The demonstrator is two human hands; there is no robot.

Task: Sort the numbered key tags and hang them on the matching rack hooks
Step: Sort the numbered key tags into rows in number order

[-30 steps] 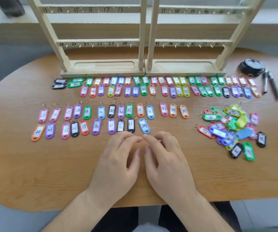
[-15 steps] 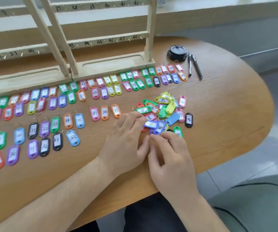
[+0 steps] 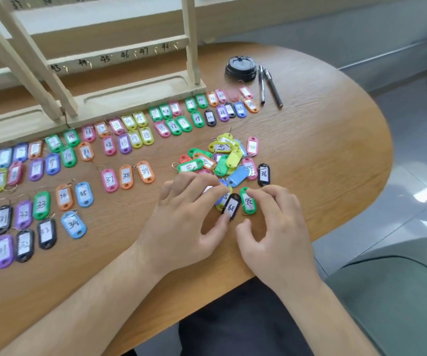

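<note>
Left grip (image 3: 189, 217) pinches black tag (image 3: 232, 205); right grip (image 3: 276, 227) pinches green tag (image 3: 248, 201) just beside it. Both at centre frame, near edge of loose tag pile (image 3: 222, 155) on surface (image 3: 322, 150).

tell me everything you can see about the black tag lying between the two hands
The black tag is a glossy plastic oval with a white paper label. Its handwritten number is upside down to the camera and seems to read 39. It lies flat on the wooden table, slightly tilted, at the near edge of the unsorted pile, beside a green tag. The thumb of the left hand touches its near end.
</note>
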